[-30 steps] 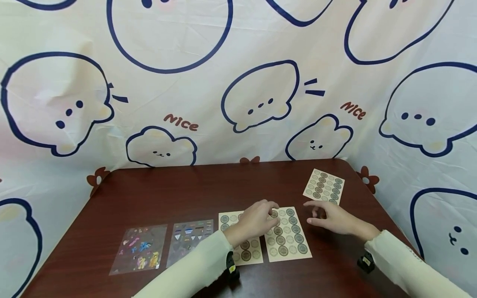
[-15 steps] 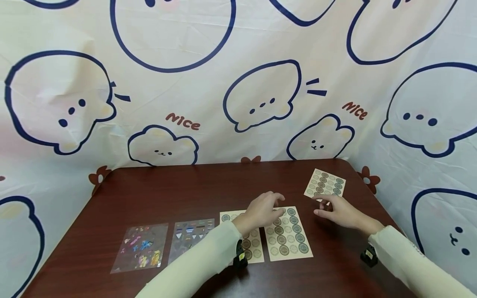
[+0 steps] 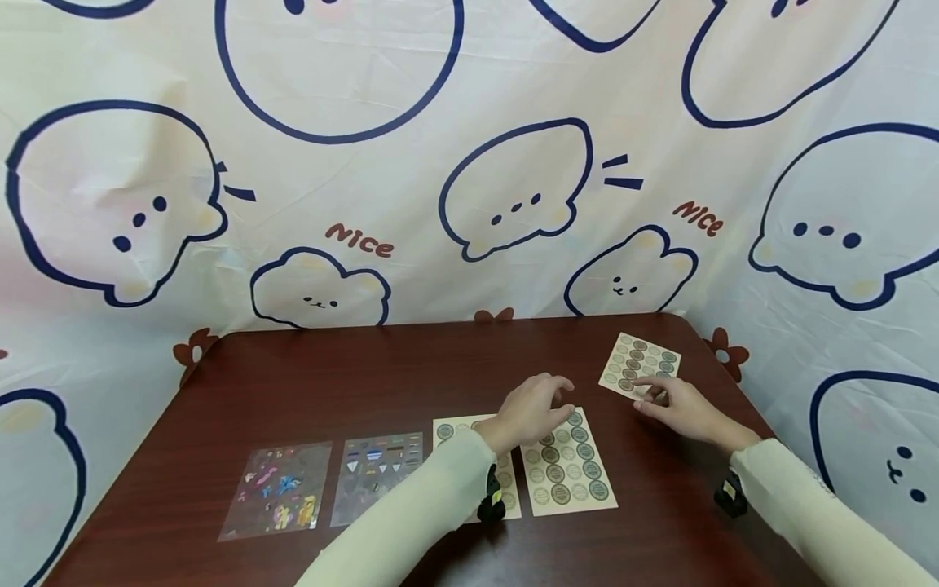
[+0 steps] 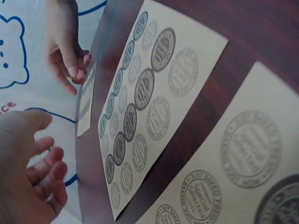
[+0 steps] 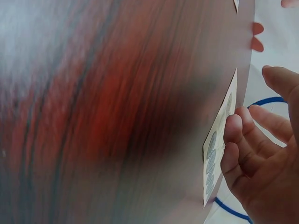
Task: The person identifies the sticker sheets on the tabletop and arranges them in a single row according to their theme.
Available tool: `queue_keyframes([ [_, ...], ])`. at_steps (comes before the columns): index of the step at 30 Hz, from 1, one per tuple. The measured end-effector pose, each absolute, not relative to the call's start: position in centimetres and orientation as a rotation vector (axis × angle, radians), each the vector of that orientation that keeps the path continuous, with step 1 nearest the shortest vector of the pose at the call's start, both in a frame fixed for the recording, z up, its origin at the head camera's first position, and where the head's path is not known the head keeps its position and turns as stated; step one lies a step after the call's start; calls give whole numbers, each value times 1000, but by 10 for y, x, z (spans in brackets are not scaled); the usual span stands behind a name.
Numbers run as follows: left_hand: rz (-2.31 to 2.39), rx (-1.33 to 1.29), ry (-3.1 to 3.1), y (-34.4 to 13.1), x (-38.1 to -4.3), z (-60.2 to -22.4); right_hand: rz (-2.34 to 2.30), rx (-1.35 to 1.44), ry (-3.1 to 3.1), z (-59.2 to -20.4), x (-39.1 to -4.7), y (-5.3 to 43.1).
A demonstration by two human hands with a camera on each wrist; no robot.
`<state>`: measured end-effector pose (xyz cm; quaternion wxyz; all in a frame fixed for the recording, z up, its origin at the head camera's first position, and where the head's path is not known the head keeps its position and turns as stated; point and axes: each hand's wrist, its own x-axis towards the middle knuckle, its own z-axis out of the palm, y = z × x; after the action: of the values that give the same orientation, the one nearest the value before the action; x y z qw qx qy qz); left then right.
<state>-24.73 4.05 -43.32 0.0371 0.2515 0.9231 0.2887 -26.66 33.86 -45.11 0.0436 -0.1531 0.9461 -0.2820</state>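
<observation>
A beige sheet of round stickers (image 3: pixel 623 364) lies tilted at the far right of the table. By its near edge is my right hand (image 3: pixel 689 410), fingers bent and thumb apart; the right wrist view shows the fingers close to the sheet (image 5: pixel 212 161), and contact is hard to tell. My left hand (image 3: pixel 534 414) hovers with loosely bent fingers over the top edge of another sticker sheet (image 3: pixel 568 473), holding nothing. Left of that sheet lies a third beige one (image 3: pixel 506 489), partly hidden by my left forearm.
Two clear sticker sheets lie on the left: one with colourful ponies (image 3: pixel 275 493), one with small badge-like shapes (image 3: pixel 377 465), partly behind my left sleeve. The dark wooden table (image 3: pixel 411 367) ends at a patterned cloth (image 3: pixel 411 196) at the back and sides.
My right hand has moved right and slightly away, to the far sheet's near edge. The left hand has shifted right and upward, off the middle of the sheets. The sheets lie as before.
</observation>
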Motion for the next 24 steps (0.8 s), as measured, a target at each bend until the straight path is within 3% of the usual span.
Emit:
queue_keyframes([
  [24, 825, 630, 2835, 63, -268, -434, -650, -237, 3047, -457, -294, 375],
])
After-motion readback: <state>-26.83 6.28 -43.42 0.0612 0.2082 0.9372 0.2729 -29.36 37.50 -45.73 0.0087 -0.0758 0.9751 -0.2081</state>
